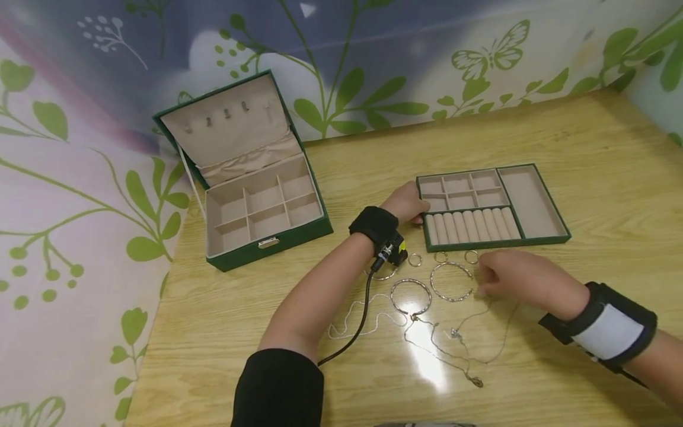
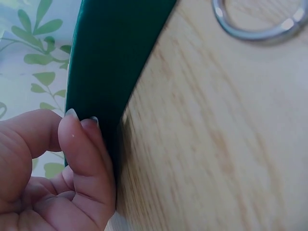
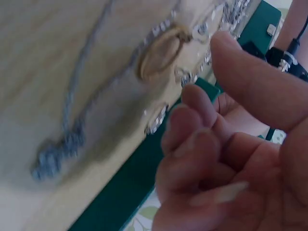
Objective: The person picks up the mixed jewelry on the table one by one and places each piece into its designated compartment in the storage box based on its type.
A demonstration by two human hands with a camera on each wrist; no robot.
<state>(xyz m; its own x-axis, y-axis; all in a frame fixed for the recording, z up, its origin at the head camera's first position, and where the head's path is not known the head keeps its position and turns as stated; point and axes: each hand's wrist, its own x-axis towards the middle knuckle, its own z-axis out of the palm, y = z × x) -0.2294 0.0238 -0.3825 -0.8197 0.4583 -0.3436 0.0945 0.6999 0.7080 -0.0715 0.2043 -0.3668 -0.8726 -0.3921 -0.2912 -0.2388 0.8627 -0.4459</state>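
Observation:
My left hand (image 1: 407,203) grips the left end of a green jewelry tray (image 1: 533,201), thumb over its rim. The tray's green side wall (image 2: 113,53) runs up from the fingers in the left wrist view. My right hand (image 1: 525,279) is just below the tray, fingers loosely curled and thumb apart, with nothing visible between them. Beside it lie a ring (image 1: 477,255) and a silver bangle (image 1: 433,283). Another bangle (image 1: 392,295) and two more rings are further left. Thin necklaces lie nearer me, one with a dark pendant (image 1: 475,381); a silver pendant (image 3: 50,161) shows blurred in the right wrist view.
An open green jewelry box (image 1: 267,248) with six beige compartments stands at the left, its lid leaning back with small hooks inside. A patterned wall (image 1: 363,53) borders the wooden table (image 1: 613,178) behind. A black cable (image 1: 364,308) hangs from the left wrist strap over a necklace chain.

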